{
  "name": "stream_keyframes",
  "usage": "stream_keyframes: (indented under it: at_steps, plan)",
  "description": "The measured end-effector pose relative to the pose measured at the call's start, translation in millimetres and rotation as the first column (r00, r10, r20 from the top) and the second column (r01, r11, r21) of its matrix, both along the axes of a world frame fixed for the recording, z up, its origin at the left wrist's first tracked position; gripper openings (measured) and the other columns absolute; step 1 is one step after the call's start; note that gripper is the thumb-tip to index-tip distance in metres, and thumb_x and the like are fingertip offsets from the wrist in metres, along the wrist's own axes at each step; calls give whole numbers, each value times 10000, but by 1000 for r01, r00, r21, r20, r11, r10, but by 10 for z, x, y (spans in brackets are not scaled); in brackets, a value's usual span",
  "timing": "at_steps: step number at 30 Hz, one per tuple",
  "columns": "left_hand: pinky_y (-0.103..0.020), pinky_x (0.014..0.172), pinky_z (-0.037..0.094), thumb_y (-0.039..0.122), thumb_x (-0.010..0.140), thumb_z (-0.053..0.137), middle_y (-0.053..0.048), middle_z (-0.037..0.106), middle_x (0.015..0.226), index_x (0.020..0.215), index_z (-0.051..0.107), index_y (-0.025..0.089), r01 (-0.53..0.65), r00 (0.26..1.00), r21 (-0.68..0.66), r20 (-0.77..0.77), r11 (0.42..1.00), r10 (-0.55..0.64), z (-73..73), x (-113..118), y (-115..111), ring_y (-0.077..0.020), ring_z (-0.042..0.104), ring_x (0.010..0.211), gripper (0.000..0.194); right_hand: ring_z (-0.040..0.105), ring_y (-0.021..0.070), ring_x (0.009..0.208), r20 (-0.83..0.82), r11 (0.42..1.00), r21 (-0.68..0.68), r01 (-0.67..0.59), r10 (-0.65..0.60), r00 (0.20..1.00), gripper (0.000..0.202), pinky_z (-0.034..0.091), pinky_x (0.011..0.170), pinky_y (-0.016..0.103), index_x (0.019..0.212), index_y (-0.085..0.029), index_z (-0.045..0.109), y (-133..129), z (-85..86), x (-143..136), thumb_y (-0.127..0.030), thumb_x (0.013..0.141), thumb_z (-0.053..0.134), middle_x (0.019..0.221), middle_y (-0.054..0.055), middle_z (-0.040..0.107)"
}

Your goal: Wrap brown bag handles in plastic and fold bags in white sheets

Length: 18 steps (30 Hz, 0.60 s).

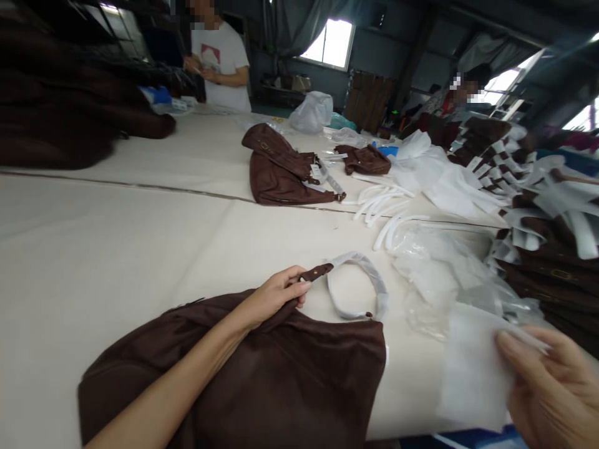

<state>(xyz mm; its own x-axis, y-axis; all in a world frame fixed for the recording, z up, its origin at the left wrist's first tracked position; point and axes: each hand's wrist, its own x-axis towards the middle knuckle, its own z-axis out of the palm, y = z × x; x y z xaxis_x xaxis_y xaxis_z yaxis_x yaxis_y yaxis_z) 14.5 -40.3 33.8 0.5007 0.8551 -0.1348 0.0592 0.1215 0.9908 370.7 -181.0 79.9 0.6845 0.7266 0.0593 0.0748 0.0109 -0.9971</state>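
Note:
A dark brown handbag (281,380) lies on the table in front of me, its handle (381,290) wrapped in thin whitish film and looped to the right. My left hand (281,293) pinches the brown strap end of the handle, near the bag's top edge. At the lower right, my right hand (552,380) is closed on a white sheet (477,368) of thin wrapping, held away from the bag at the table's front edge. Part of the right hand is cut off by the frame.
Several white curved strips (386,199) and crumpled clear plastic (435,268) lie right of centre. Smaller brown bags (281,174) sit farther back. Stacked brown bags with white wrapping (543,274) stand at right. A large brown pile (60,106) lies far left. Two people are beyond the table.

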Motion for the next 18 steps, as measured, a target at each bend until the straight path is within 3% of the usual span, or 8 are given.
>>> stream_keyframes:
  at_steps: [2, 5, 8, 12, 15, 18]
  plan:
    - [-253, 709, 405, 471, 866, 610, 25, 550, 717, 979, 591, 173, -7, 1000, 1, 28, 1000, 7, 4, -8, -24, -143, 525, 702, 320, 574, 144, 547, -88, 952, -170, -254, 242, 966, 379, 439, 479, 236, 864, -210, 690, 244, -34, -280, -402, 592, 871, 654, 5, 654]
    - [-250, 710, 410, 454, 869, 621, 24, 553, 730, 1044, 604, 163, -7, 998, 18, 58, 1000, 6, 26, -21, -65, -138, 527, 706, 341, 503, 122, 497, -202, 751, -306, -586, 550, 810, 292, 362, 453, 234, 727, -171, 685, 740, -229, -814, -408, 632, 828, 587, -10, 616]
    - [-245, 704, 425, 484, 892, 589, 19, 554, 748, 1044, 608, 158, -12, 996, 10, 85, 1000, 12, 38, -28, -92, -130, 533, 704, 360, 400, 97, 433, -303, 659, -281, -698, 629, 716, 272, 281, 441, 242, 566, -161, 629, 1203, -484, -1325, -343, 566, 832, 468, -34, 523]
    - [-232, 661, 457, 532, 868, 609, 23, 527, 757, 920, 599, 149, -36, 991, -43, 125, 998, 41, -41, -14, -78, -105, 536, 658, 386, 465, 130, 510, -433, 643, -124, -756, 651, 624, 285, 357, 529, 273, 573, -164, 631, 1567, -670, -1758, -343, 503, 843, 510, -16, 567]
    - [-214, 570, 454, 528, 793, 699, 42, 521, 703, 903, 552, 160, -113, 980, -85, 151, 990, 125, -158, 6, -42, -97, 535, 586, 411, 522, 159, 618, -446, 676, -23, -737, 652, 613, 311, 406, 612, 290, 617, -180, 637, 1668, -646, -1861, -404, 519, 828, 578, -11, 604]
    - [-218, 468, 437, 506, 669, 810, 57, 556, 745, 1001, 470, 198, -261, 947, -175, 145, 949, 287, -232, 18, -12, -98, 547, 478, 566, 515, 149, 664, -438, 708, 37, -705, 646, 626, 311, 413, 669, 282, 627, -193, 625, 1712, -576, -1852, -374, 501, 844, 609, -33, 603]
